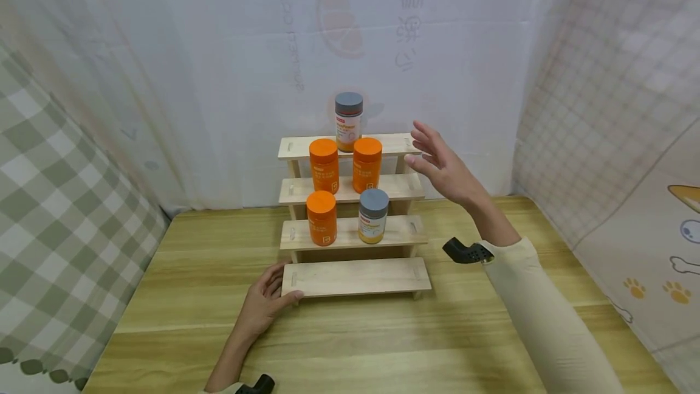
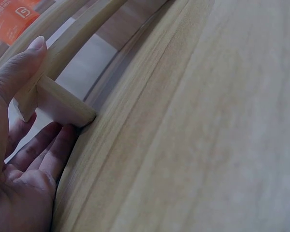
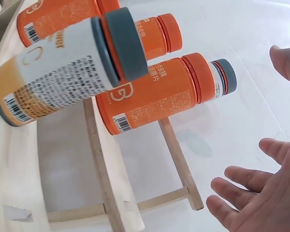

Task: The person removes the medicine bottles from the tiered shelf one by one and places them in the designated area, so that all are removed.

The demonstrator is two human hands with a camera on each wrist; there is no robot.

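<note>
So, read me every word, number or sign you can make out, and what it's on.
"…Power", start blurred: lower grey-capped bottle and top-shelf grey-capped bottle
"C", stylised: lower grey-capped bottle
"B族" and logo "B": nearest orange bottle in the right wrist view
Mirrored print on backdrop sheet: too faint to read surely
Other bottle lettering: too small or blurred

Wood-grain tabletop (image 1: 361,345) at six o'clock
White sheet (image 1: 219,90) at twelve, green-checked cloth (image 1: 49,217) at nine, paw-print sheet (image 1: 618,157) at three.

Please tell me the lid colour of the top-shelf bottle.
The lid is grey, clearest in the head view.
</note>
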